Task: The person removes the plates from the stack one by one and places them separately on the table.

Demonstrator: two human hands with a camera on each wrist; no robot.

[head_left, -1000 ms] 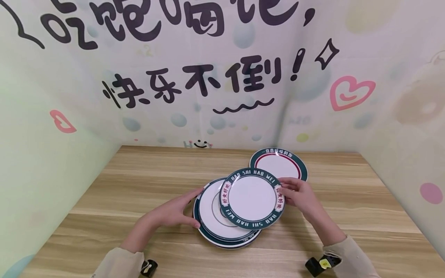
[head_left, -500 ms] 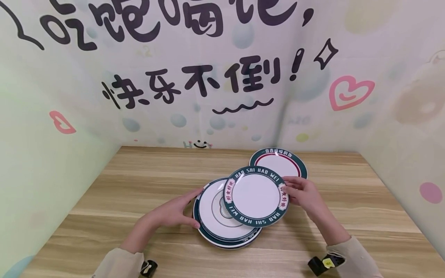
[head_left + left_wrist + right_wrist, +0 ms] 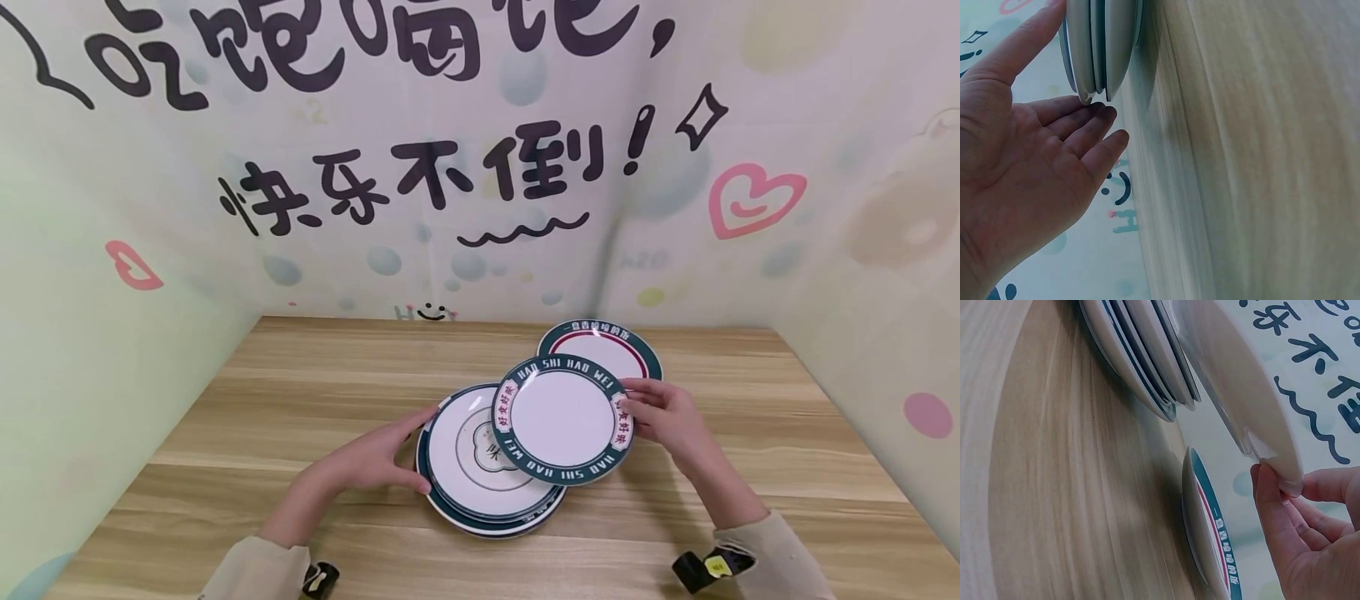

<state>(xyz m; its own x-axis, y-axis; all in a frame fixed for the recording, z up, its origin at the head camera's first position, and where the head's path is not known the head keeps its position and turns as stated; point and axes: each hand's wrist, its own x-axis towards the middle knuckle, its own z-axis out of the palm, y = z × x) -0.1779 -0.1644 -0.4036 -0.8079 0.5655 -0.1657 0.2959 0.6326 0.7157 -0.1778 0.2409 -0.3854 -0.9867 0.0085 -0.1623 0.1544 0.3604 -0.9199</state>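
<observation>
A green-rimmed plate [image 3: 562,421] with "HAO SHI HAO WEI" lettering is raised above the table, partly over the plate stack. My right hand [image 3: 663,418] pinches its right edge; in the right wrist view, thumb and fingers [image 3: 1329,486] grip the rim from both faces. The stack of plates [image 3: 457,471] sits on the table, its top plate white with a floral outline and a character at its centre. Against the stack's left side rests my left hand [image 3: 363,457], thumb and fingers spread along the rims. The left wrist view has these fingers [image 3: 1107,150] fairly straight, touching the stack [image 3: 1100,50].
Behind the held plate, a single plate [image 3: 600,350] with a green rim and red ring lies on the wooden table [image 3: 322,367], partly covered from view. A printed wall cloth [image 3: 375,275] rises behind the table's back edge.
My right hand has moved the held plate to the right and slightly away, uncovering more of the top plate's central motif. My left hand has stayed at the stack.
</observation>
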